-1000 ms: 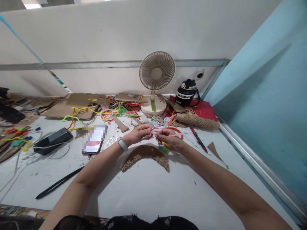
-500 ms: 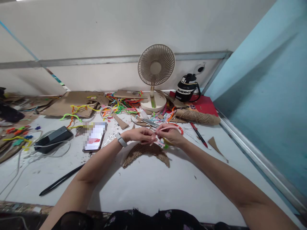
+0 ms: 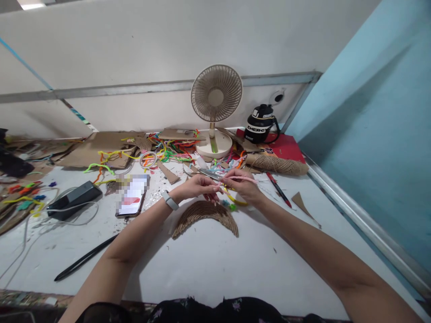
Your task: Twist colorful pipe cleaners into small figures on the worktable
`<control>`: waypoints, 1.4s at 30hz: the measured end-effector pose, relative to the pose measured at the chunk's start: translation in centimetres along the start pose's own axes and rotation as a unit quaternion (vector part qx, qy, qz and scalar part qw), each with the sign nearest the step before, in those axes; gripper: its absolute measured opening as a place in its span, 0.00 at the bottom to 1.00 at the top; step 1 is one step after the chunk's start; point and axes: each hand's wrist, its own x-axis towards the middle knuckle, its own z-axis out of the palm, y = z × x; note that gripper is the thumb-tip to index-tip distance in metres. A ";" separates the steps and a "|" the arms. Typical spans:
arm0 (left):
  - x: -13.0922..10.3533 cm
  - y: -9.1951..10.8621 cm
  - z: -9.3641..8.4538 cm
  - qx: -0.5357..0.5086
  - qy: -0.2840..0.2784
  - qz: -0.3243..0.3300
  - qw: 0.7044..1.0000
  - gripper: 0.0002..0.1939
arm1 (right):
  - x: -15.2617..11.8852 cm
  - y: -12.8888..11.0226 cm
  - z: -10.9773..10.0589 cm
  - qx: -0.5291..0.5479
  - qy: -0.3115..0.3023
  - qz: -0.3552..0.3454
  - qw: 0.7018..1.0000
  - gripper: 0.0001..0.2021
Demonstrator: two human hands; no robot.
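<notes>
One pink strand [image 3: 248, 179] is pinched by fingers of both left hand [image 3: 197, 187] and right hand [image 3: 245, 187], likely for two-point control.

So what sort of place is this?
Probably a craft workspace: a tangle of colourful fuzzy strands and a cut piece of cardboard lie on the white table, and the right hand holds a pink strand.

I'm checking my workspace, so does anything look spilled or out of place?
Yes: small bits lie scattered beside the phone like spilled debris, and colourful fuzzy strands lie tangled beside the fan rather than sorted. The black bottle seems to have its lid flipped open.
</notes>
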 end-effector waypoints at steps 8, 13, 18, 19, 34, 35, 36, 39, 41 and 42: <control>0.2 -0.5 0.1 0.027 0.021 0.017 0.999 0.24 | -0.7 -0.5 0.2 -0.127 -0.031 -0.123 0.984 0.11; 0.5 -0.7 0.3 0.033 0.031 0.027 0.999 0.25 | -1.0 -0.9 0.4 -0.151 -0.027 -0.166 0.974 0.11; 0.0 0.3 -0.1 0.016 0.048 0.037 0.998 0.24 | -0.1 -0.7 -0.2 -0.034 0.058 -0.042 0.997 0.13; -0.1 0.4 -0.3 0.003 0.044 0.035 0.998 0.24 | 0.0 -0.6 -0.4 -0.017 0.057 -0.040 0.997 0.13; -0.7 0.9 -0.9 -0.035 0.047 0.015 0.998 0.18 | 0.0 -0.4 -0.5 -0.006 0.051 -0.041 0.998 0.14; -0.7 0.9 -0.9 -0.039 0.049 0.015 0.998 0.18 | 0.0 -0.5 -0.5 0.001 0.050 -0.040 0.998 0.14; -0.7 0.9 -0.9 -0.042 0.050 0.015 0.998 0.19 | 0.0 -0.5 -0.4 0.006 0.049 -0.037 0.998 0.14; -0.7 0.8 -0.8 -0.049 0.046 0.016 0.998 0.19 | -0.1 -0.4 -0.3 0.013 0.042 -0.031 0.999 0.14; -0.7 0.7 -0.7 -0.048 0.045 0.013 0.998 0.19 | -0.1 -0.3 -0.2 0.019 0.032 -0.030 0.999 0.15; -0.7 0.7 -0.7 -0.047 0.045 0.010 0.998 0.19 | -0.1 -0.3 -0.2 0.024 0.026 -0.029 0.999 0.15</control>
